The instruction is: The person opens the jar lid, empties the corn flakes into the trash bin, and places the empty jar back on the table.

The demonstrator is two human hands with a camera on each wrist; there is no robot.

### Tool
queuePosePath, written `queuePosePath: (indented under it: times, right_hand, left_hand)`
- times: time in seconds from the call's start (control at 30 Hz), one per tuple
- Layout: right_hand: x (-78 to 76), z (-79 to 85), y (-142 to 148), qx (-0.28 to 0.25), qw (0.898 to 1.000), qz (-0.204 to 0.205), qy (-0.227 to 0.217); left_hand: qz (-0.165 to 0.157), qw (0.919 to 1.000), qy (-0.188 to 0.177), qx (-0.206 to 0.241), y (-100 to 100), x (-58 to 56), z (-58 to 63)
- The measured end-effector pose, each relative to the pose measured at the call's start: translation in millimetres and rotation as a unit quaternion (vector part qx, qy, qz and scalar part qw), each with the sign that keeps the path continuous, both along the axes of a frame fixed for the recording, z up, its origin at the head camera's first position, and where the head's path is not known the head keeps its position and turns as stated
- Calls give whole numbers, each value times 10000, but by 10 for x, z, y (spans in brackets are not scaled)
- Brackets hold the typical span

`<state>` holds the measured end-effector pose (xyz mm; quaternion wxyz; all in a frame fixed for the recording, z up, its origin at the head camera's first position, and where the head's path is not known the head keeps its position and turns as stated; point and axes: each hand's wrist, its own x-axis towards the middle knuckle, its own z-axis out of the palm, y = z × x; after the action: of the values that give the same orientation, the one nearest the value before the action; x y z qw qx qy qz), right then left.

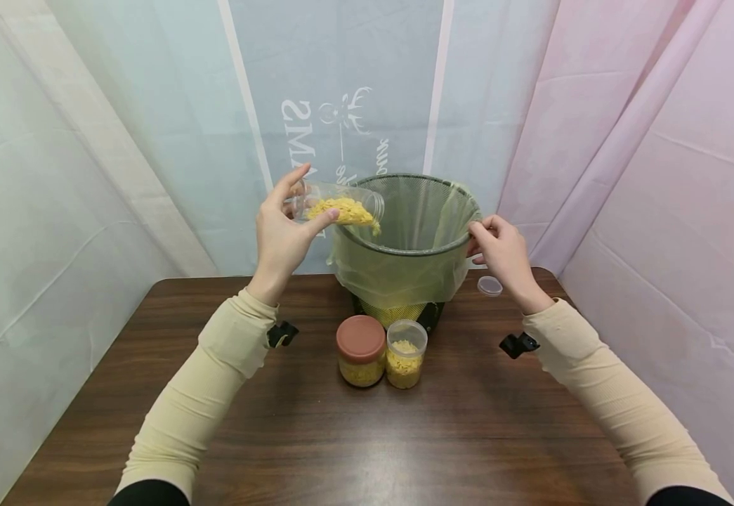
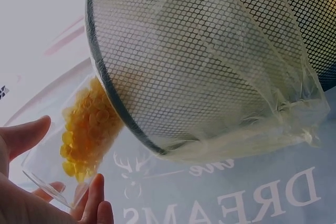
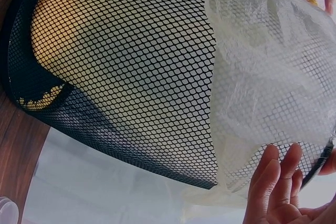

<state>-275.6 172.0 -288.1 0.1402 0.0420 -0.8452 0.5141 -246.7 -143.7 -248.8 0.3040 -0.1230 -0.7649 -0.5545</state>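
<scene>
My left hand [image 1: 284, 228] grips a clear plastic jar [image 1: 322, 191] tipped on its side, its mouth over the left rim of a mesh waste bin [image 1: 407, 251]. Yellow flake-like pieces [image 1: 341, 209] lie along the jar's lower wall, and some spill at its mouth. A thin pale-green bin liner [image 1: 398, 277] is folded over the bin's rim. At the bin's right side, my right hand [image 1: 499, 249] pinches the rim and liner between thumb and fingers; in the right wrist view its other fingers [image 3: 270, 174] lie against the liner outside.
In front of the bin stand a jar with a reddish-brown lid [image 1: 361, 341] and a lidless clear jar [image 1: 404, 358], both holding yellow pieces. A clear round lid [image 1: 489, 285] lies right of the bin on the dark wood table [image 1: 316, 436]. Curtains [image 1: 493, 84] hang behind.
</scene>
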Motion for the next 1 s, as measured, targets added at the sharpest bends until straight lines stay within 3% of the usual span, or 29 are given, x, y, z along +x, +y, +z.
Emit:
queuePosePath:
  times: [0.77,1.0]
  right_hand:
    - [-3,-18,26,89,9999,-71,68]
    - [-19,-29,27,124,9999,-51,77]
  left_hand:
    - [-146,9994,-198,232,4,7,32]
    - [-35,9989,-396,231,75,180,175]
